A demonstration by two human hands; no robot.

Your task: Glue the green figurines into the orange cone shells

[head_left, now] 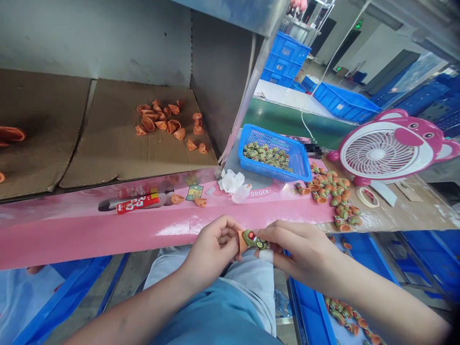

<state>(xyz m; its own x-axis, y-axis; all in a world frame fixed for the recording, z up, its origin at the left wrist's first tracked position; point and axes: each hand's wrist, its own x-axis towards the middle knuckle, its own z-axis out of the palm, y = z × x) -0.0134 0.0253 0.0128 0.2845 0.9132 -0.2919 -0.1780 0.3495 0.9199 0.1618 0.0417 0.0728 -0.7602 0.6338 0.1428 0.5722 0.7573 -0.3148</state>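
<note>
Over my lap, my left hand [215,247] pinches a small orange cup-shaped piece [243,242]. The fingers of my right hand [304,247] close round a green toy figure [254,238] with red and yellow-green details. Both parts touch end to end between my hands; I cannot tell whether they are joined. White tape [266,255] wraps one finger of my right hand. Just beyond, crumpled white tissue [230,181] and a small translucent bottle [241,193] lie on the pink tabletop [168,235].
Loose orange pieces [147,120] lie on cardboard in the booth at left. A blue basket [294,165] holds green figures. Orange-and-green pieces [323,184] are heaped at right, near a tape roll [367,197] and a pink fan [381,148]. A blue bin [311,306] stands below.
</note>
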